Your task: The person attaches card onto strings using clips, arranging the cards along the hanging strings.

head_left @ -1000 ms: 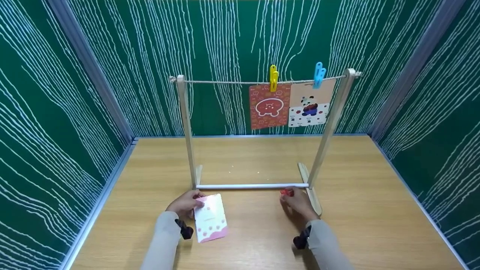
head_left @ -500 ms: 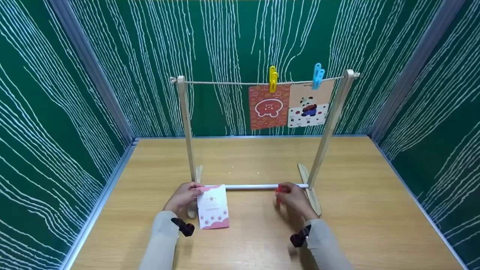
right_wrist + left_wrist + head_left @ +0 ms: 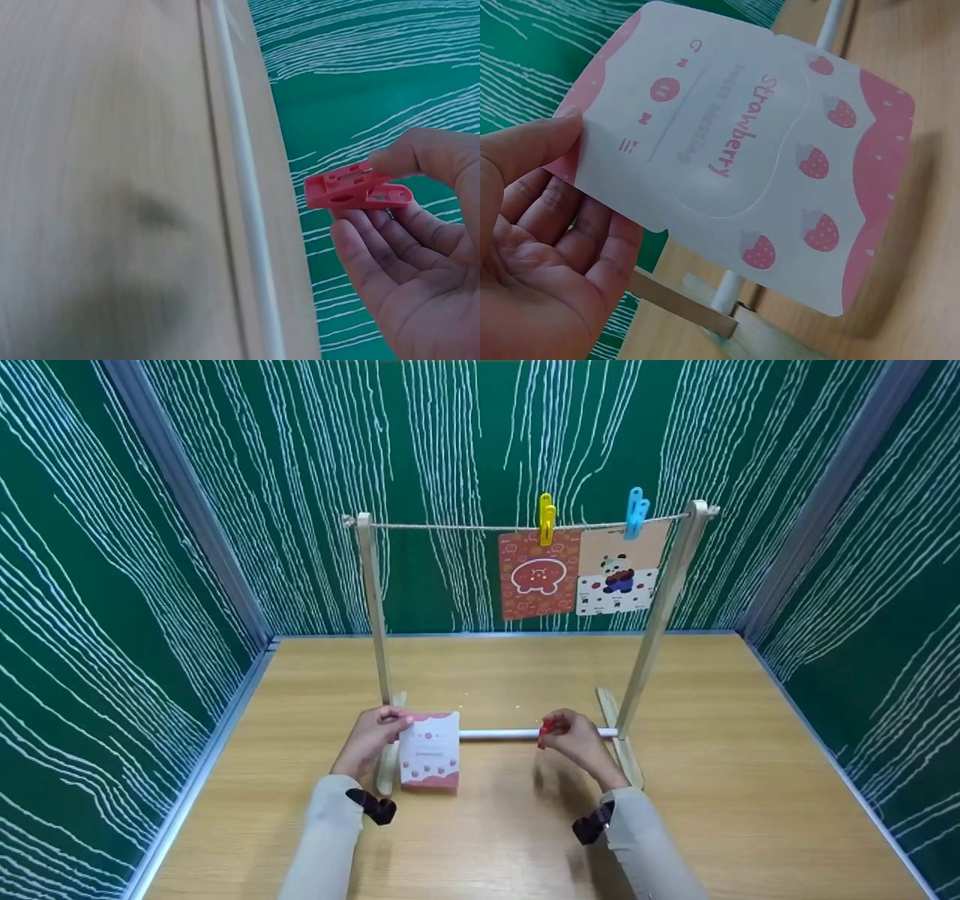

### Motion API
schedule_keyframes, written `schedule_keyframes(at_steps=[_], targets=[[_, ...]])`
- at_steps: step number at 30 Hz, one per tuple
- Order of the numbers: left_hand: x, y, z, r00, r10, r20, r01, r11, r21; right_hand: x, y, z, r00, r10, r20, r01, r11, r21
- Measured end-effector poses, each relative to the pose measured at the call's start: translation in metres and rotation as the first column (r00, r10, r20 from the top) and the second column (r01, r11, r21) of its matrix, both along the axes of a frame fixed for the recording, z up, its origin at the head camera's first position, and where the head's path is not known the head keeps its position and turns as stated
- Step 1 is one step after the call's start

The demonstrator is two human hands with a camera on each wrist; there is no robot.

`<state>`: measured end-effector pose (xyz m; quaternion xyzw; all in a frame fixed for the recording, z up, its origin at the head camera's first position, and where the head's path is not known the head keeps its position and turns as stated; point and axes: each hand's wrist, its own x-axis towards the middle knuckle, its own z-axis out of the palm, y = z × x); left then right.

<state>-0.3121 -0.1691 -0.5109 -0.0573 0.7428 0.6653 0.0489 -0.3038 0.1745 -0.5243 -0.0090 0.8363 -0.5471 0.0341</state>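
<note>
My left hand (image 3: pixel 369 739) pinches the upper left corner of a white and pink card (image 3: pixel 429 751), thumb in front and fingers behind. Strawberries and the word "Strawberry" are printed on this card (image 3: pixel 712 135), which hangs in front of the rack's bottom bar. A red clothespin (image 3: pixel 356 187) is held between the thumb and fingers of my right hand (image 3: pixel 576 741). That hand is raised above the table, near the bar's right end. On the string (image 3: pixel 450 526), a yellow clothespin (image 3: pixel 547 520) holds a red card (image 3: pixel 538 577), and a blue clothespin (image 3: pixel 636 514) holds a panda card (image 3: pixel 619 574).
The wooden rack has a left post (image 3: pixel 375 607), a right post (image 3: pixel 664 607) and a white bottom bar (image 3: pixel 495 733). It stands on a wooden table (image 3: pixel 480 675). Green walls (image 3: pixel 315 450) with white streaks enclose the back and sides.
Both hands have risen and moved forward. The strawberry card has come up with the left hand and now hangs straighter. The right hand has shifted left with the red clothespin.
</note>
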Motion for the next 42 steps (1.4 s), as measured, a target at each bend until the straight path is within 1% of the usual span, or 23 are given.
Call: schedule_keyframes(at_steps=[6, 9, 13, 16, 18, 23, 28, 31, 33, 36, 38, 42], targets=[[0.0, 0.006, 0.016, 1.0, 0.011, 0.022, -0.01, 0.999, -0.033, -0.001, -0.006, 0.017, 1.0, 0.02, 0.013, -0.02, 1.0, 0.0], [-0.002, 0.009, 0.024, 1.0, 0.004, 0.0, -0.004, 1.0, -0.024, -0.001, -0.01, 0.028, 0.999, 0.034, -0.019, -0.034, 0.999, -0.013], [-0.005, 0.013, 0.033, 0.999, -0.009, -0.039, 0.01, 1.0, 0.001, -0.001, -0.017, 0.042, 0.994, 0.053, -0.096, -0.057, 0.998, -0.039], [-0.006, 0.017, 0.041, 0.999, -0.008, -0.049, 0.008, 1.0, 0.0, 0.001, -0.022, 0.053, 0.988, 0.063, -0.143, -0.071, 0.996, -0.05], [-0.007, 0.02, 0.047, 0.999, 0.0, -0.053, 0.001, 1.0, 0.009, 0.002, -0.025, 0.06, 0.983, 0.074, -0.169, -0.082, 0.996, -0.041], [-0.009, 0.026, 0.064, 0.997, 0.025, -0.07, -0.023, 1.0, 0.018, 0.003, -0.031, 0.076, 0.976, 0.097, -0.195, -0.104, 0.994, -0.025], [-0.011, 0.031, 0.077, 0.994, 0.049, -0.101, -0.047, 0.999, 0.022, 0.003, -0.036, 0.091, 0.978, 0.094, -0.189, -0.102, 0.994, -0.032], [-0.012, 0.034, 0.085, 0.989, 0.065, -0.134, -0.062, 0.998, 0.024, 0.001, -0.039, 0.1, 0.975, 0.073, -0.208, -0.082, 0.996, -0.036], [-0.013, 0.037, 0.09, 0.985, 0.083, -0.15, -0.081, 0.997, 0.017, 0.0, -0.041, 0.106, 0.972, 0.054, -0.231, -0.068, 0.996, -0.056], [-0.014, 0.042, 0.098, 0.978, 0.109, -0.179, -0.109, 0.994, 0.007, -0.001, -0.043, 0.116, 0.96, 0.043, -0.277, -0.07, 0.993, -0.09], [-0.015, 0.045, 0.103, 0.967, 0.125, -0.221, -0.124, 0.992, 0.016, -0.002, -0.045, 0.124, 0.949, 0.043, -0.311, -0.083, 0.99, -0.115], [-0.017, 0.051, 0.116, 0.938, 0.154, -0.311, -0.15, 0.988, 0.038, -0.004, -0.049, 0.14, 0.927, 0.064, -0.371, -0.119, 0.985, -0.127]])
